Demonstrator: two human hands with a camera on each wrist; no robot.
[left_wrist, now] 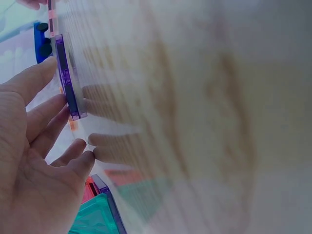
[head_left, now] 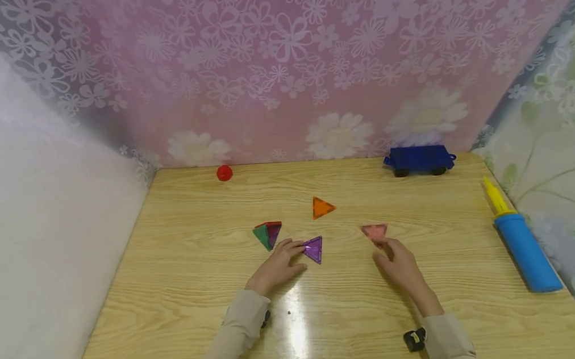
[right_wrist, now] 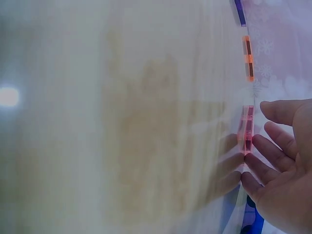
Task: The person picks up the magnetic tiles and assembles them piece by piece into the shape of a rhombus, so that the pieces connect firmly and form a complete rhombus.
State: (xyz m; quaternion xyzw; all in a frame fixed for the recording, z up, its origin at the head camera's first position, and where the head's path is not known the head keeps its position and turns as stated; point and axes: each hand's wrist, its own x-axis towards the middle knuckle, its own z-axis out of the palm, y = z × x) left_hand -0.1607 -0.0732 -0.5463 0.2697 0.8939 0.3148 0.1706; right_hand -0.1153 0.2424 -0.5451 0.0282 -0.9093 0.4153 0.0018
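A purple triangular magnetic tile (head_left: 313,250) lies flat on the table, and the fingers of my left hand (head_left: 277,267) reach its left corner. The left wrist view shows the same purple tile (left_wrist: 68,80) edge-on beside the fingertips. Further right is a pink triangular tile (head_left: 375,231); my right hand (head_left: 402,266) has its fingertips at the near corner. In the right wrist view, the thumb stands apart from the pink tile (right_wrist: 248,129). Left of the purple tile, green, red and purple tiles form a small pyramid shape (head_left: 261,236). An orange triangular tile (head_left: 323,207) lies farther back.
A small red round object (head_left: 224,173) sits at the back left edge. At the back right stands a dark blue wheeled toy chassis (head_left: 421,159). A blue and yellow hand pump (head_left: 527,252) lies along the right edge. Floral-patterned cloth (head_left: 279,89) hangs behind the table.
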